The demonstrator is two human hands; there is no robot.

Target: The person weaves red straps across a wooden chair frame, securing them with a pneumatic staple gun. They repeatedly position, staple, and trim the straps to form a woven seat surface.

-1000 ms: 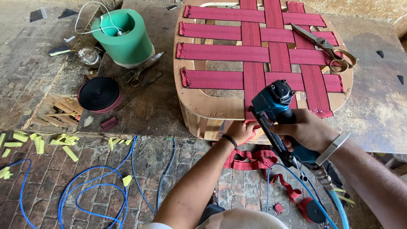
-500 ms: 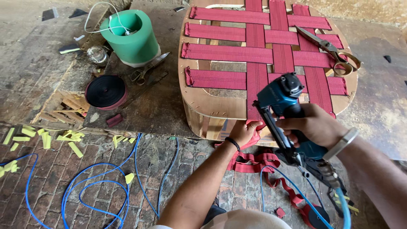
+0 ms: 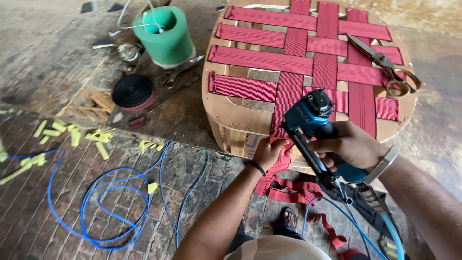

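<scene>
A round wooden seat frame (image 3: 231,113) lies before me, woven across with red webbing straps (image 3: 262,60). My left hand (image 3: 269,151) grips the loose end of one lengthwise strap (image 3: 286,98) and holds it down over the frame's near edge. My right hand (image 3: 351,144) holds a blue pneumatic staple gun (image 3: 308,115), its nose against that strap close to the left hand. The strap's free tail (image 3: 293,192) trails onto the floor below.
Large scissors (image 3: 385,65) rest on the webbing at the right. A green cylinder (image 3: 163,36), a second pair of scissors (image 3: 180,72) and a black tape roll (image 3: 133,91) lie to the left. A blue air hose (image 3: 96,192) loops over the brick floor among yellow foam scraps (image 3: 72,135).
The view has shifted a little, so the seat sits slightly more to the right. Both hands stay at the strap's near end, with the staple gun still pressed there.
</scene>
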